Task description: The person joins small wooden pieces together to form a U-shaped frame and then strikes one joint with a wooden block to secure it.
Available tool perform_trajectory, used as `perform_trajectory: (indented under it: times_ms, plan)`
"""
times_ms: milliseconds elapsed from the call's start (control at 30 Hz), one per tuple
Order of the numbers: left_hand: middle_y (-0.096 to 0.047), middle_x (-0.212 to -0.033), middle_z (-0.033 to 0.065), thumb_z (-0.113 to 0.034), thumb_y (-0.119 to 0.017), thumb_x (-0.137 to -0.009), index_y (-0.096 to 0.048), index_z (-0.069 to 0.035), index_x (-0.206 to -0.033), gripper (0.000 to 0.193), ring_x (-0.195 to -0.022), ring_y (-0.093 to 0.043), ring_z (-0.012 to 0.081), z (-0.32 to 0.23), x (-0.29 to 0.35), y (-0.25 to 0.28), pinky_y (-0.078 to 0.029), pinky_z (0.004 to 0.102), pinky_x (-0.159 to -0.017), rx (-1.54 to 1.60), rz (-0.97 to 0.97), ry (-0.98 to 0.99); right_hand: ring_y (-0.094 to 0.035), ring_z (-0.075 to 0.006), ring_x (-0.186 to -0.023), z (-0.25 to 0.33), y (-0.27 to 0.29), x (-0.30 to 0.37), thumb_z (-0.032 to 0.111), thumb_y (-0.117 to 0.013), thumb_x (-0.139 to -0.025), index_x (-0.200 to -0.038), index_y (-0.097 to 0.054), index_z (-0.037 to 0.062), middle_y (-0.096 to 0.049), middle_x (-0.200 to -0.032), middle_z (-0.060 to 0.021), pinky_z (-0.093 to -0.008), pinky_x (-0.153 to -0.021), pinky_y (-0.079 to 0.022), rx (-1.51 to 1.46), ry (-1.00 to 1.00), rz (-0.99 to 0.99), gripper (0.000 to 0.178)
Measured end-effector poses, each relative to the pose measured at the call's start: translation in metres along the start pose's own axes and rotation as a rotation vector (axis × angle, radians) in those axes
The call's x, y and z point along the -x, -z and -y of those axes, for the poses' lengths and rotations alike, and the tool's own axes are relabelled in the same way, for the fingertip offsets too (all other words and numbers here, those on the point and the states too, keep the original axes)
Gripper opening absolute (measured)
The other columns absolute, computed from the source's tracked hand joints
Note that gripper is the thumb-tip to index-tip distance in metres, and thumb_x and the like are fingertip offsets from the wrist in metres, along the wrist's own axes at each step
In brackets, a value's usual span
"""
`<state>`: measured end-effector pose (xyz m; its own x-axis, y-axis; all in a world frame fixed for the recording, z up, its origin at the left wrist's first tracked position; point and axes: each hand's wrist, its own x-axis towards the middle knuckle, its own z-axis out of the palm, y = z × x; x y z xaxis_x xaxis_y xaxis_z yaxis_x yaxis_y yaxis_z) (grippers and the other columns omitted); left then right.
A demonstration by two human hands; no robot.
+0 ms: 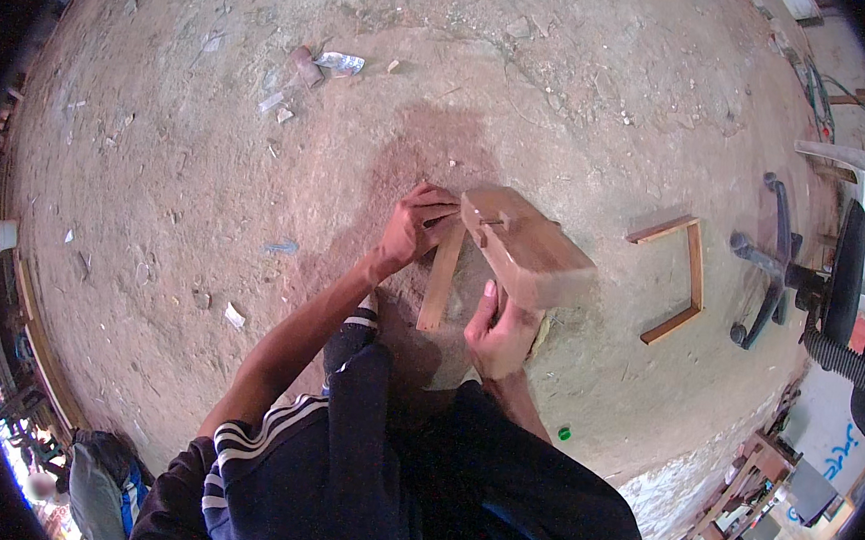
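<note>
My left hand (420, 225) is closed at the far end of a narrow, light wooden strip (438, 288), with the fingertips beside the left end of a thick wooden block (530, 242). My right hand (503, 337) grips that block from its near side, the thumb pointing up along it. A short peg-like piece (494, 222) shows on the block's left part. The block's right end is smeared by motion. Whatever lies beneath it, and most of my right fingers, are hidden. Both hands are just above the ground, in front of my knees.
A three-sided wooden frame (696, 263) lies on the dirt floor (190, 153) to the right. Beyond it stands an office chair's wheeled base (776, 259). Scraps and a shiny wrapper (341, 63) lie at the far left. A green cap (564, 434) is near my right leg.
</note>
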<state>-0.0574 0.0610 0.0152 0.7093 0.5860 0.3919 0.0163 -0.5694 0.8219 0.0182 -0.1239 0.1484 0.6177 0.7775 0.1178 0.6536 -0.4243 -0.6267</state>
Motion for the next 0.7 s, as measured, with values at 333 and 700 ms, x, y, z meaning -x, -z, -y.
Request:
perform_trajectory:
  times_ms: [333, 700]
  plan:
    - [-0.073, -0.105, 0.0128, -0.004, -0.072, -0.076, -0.076, -0.001, -0.099, 0.023, -0.099, -0.065, 0.0309, -0.003, -0.005, 0.0, -0.053, 0.0393, -0.089, 0.027, 0.022, 0.002, -0.063, -0.0306, -0.05, -0.02, -0.009, 0.004, 0.009, -0.068, -0.088, -0.095, -0.069, 0.0046, -0.065, -0.066, -0.0096, -0.0391, -0.046, -0.049, 0.197, 0.115, 0.027, 0.009]
    - [-0.073, -0.102, 0.0121, -0.006, -0.073, -0.077, -0.076, 0.0, -0.097, 0.021, -0.098, -0.065, 0.0302, 0.004, 0.001, -0.005, -0.054, 0.0385, -0.086, 0.011, 0.002, 0.067, -0.068, -0.038, -0.077, -0.002, -0.003, 0.01, 0.008, -0.064, -0.093, -0.112, -0.067, -0.0029, -0.069, -0.087, -0.0213, -0.0432, -0.066, -0.051, -0.046, 0.152, -0.247, 0.022]
